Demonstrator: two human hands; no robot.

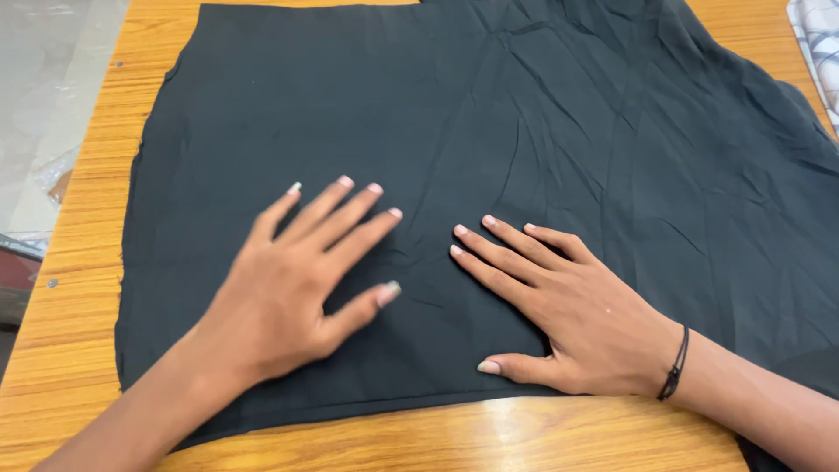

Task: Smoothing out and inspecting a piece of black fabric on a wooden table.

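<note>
Nearest, along the bottom edge, runs a strip of the wooden table (542,441), glossy and orange-brown, with a pale glare spot at about 6 o'clock.

Just beyond it lies the near hem of a black cloth (542,131), spread flat over most of the tabletop. Both hands rest on it, palms down.

The left hand (288,288) comes in from 7 o'clock. Its fingers are spread wide and straight – open, gripping nothing – pointing toward 1 o'clock, with the thumb stretched out toward the other hand. It is slightly blurred.

The right hand (568,306) comes in from 4 o'clock. It too lies open and flat, fingers close together and pointing toward 10 o'clock, thumb laid along the cloth near the hem. A thin dark band (675,367) circles its wrist. The fingertips of the two hands are near each other but apart, with a few small wrinkles in the cloth between them.

Farther out, the cloth is smoother toward 10 and 11 o'clock and creased toward 1 and 2 o'clock, where long folds run across it. Its left edge is uneven and leaves a band of bare wood at 9 o'clock.

At the far corners – a pale floor (44,96) at 10 o'clock beyond the table edge, and a bit of white checked fabric (817,44) at 2 o'clock.
</note>
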